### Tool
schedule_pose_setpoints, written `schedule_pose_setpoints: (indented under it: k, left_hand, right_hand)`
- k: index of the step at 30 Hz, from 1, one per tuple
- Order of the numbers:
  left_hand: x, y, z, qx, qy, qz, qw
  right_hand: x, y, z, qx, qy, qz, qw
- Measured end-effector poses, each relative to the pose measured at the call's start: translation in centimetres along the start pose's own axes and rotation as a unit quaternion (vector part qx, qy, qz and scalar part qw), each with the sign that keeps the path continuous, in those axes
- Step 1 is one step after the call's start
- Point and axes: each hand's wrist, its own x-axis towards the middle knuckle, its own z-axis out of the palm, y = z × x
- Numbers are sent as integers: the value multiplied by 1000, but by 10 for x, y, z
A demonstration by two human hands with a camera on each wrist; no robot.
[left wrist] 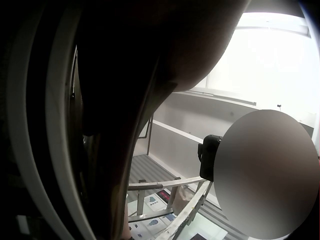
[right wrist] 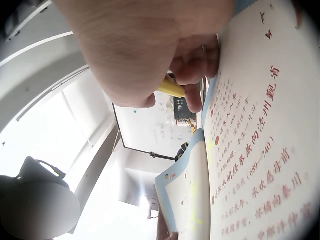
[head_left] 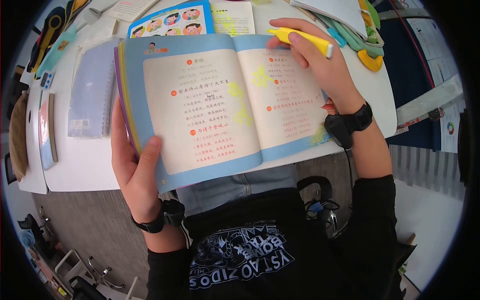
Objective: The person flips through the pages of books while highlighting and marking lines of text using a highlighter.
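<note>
An open book (head_left: 200,174) with blue page borders, printed Chinese verses and yellow highlighter marks is held tilted over the table edge. My left hand (head_left: 134,167) grips its left side, the thumb lying on the lower left page and the fingers hidden behind the cover. A yellow highlighter (head_left: 320,46) with a white end is held between the thumb and fingers of my right hand (head_left: 334,70), at the top of the right page. In the right wrist view, the fingertips are right at the page edge, and part of the highlighter (right wrist: 171,88) shows between them.
On the white table (head_left: 65,165), a blue picture book (head_left: 170,17) lies behind the open book. Bluish-clear notebooks (head_left: 92,90) are at left. A green pencil case (head_left: 352,37) and papers crowd the back right. A chair (head_left: 320,190) is below the table.
</note>
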Motion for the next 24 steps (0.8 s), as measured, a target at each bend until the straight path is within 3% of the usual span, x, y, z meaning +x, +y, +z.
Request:
schedule_pose_setpoints:
  k: [6,11,19,24]
  left_hand:
    - [1,-2,0,9,4,15,1000]
    - [-1,-3,0,13,12,13,1000]
    - [2,3,1,-5,6,-7,1000]
    - [2,-1,1,-17,4,-2,1000]
  right_hand:
    - [1,-1,-12,18,-70,39,997]
    - [1,-2,-1,55,-61,36,996]
    - [15,6,15,10,-44,-58,997]
    - [15,8,21,-14,-37,-53,998]
